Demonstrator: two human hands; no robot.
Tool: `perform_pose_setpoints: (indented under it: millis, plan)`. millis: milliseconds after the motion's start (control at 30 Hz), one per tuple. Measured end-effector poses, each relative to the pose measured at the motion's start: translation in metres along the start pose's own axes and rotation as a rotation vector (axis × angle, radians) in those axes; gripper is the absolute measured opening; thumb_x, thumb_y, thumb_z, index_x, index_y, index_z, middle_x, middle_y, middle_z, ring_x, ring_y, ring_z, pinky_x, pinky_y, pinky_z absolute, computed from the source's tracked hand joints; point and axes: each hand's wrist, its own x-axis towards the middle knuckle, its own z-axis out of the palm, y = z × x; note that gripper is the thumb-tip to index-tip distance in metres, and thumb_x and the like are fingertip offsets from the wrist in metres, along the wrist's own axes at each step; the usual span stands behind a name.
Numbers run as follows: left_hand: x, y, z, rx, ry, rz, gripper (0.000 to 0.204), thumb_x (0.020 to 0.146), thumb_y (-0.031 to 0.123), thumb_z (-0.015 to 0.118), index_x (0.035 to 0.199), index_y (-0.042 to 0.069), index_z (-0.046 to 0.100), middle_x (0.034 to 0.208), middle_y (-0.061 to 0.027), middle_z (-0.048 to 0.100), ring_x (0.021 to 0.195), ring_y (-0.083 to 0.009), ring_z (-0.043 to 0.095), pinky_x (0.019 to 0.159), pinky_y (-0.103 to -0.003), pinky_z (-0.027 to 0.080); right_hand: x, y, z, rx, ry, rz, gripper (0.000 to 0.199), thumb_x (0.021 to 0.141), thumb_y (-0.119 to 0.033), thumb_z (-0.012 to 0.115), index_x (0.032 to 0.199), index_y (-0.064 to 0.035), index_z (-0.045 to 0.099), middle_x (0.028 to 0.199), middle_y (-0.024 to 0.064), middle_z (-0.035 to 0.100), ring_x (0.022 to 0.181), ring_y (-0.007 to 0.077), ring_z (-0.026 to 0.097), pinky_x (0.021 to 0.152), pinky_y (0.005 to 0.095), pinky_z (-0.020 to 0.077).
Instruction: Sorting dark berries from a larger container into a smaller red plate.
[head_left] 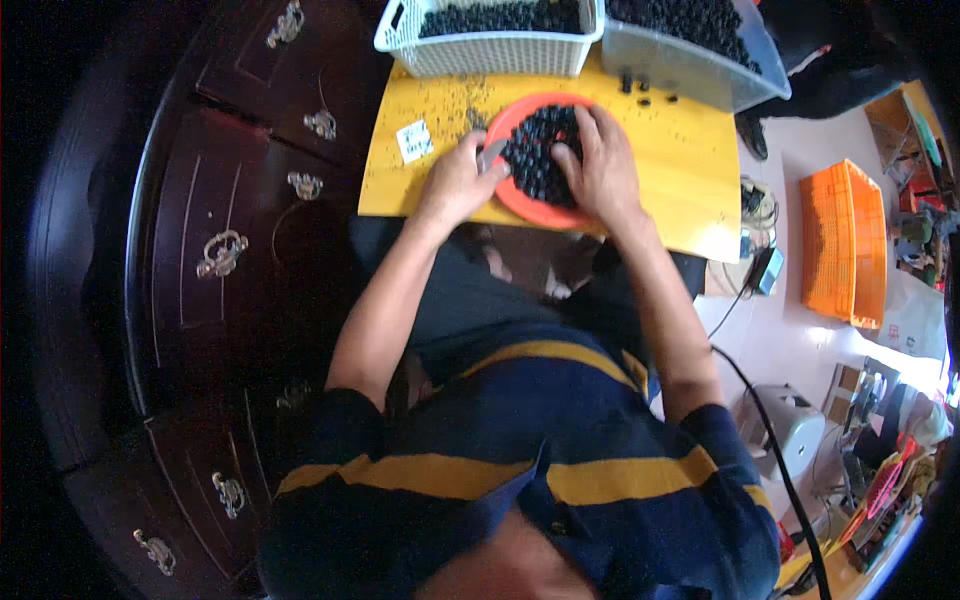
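I see both hands over an orange plate (520,205) heaped with small black pieces (540,150) on a yellow counter (690,170). My right hand (600,165) lies flat on the pile; my left hand (460,180) grips a small grey blade (492,153) at the plate's left rim. A white basket (490,50) and a clear tub (690,65) of the same black pieces stand behind it, and a dark wooden cabinet (250,220) is at left.

The right hand (600,165) covers the three-o'clock part of the red dish (540,210) and the dark beads (535,150) beneath it, the grey tool (492,153) in the left hand (460,180) is too blurred to identify, and both bins (490,50) at twelve o'clock are cut off by the edge.
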Motion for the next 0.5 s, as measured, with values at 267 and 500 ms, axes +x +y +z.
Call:
perform_pose_setpoints:
  millis: [267, 500]
  plan:
    - [-0.008, -0.023, 0.016, -0.011, 0.114, 0.063, 0.054, 0.085, 0.025, 0.074, 0.13, 0.002, 0.054, 0.101, -0.0195, 0.069, 0.096, -0.0326, 0.068, 0.084, -0.043, 0.053, -0.004, -0.016, 0.008, -0.096, -0.111, 0.046, 0.054, 0.087, -0.031, 0.069, 0.129, -0.0013, 0.055, 0.123, 0.0217, 0.057, 0.111, 0.0406, 0.057, 0.096, 0.0476, 0.0465]
    - [-0.011, -0.002, 0.011, -0.044, 0.089, 0.016, 0.053, 0.083, 0.027, 0.074, 0.126, 0.004, 0.053, 0.1, -0.0231, 0.069, 0.097, -0.0411, 0.067, 0.084, -0.047, 0.052, -0.005, -0.015, 0.006, -0.165, -0.081, 0.112, 0.047, 0.086, -0.033, 0.07, 0.122, -0.0069, 0.058, 0.116, 0.016, 0.057, 0.108, 0.0351, 0.057, 0.091, 0.0466, 0.0474]
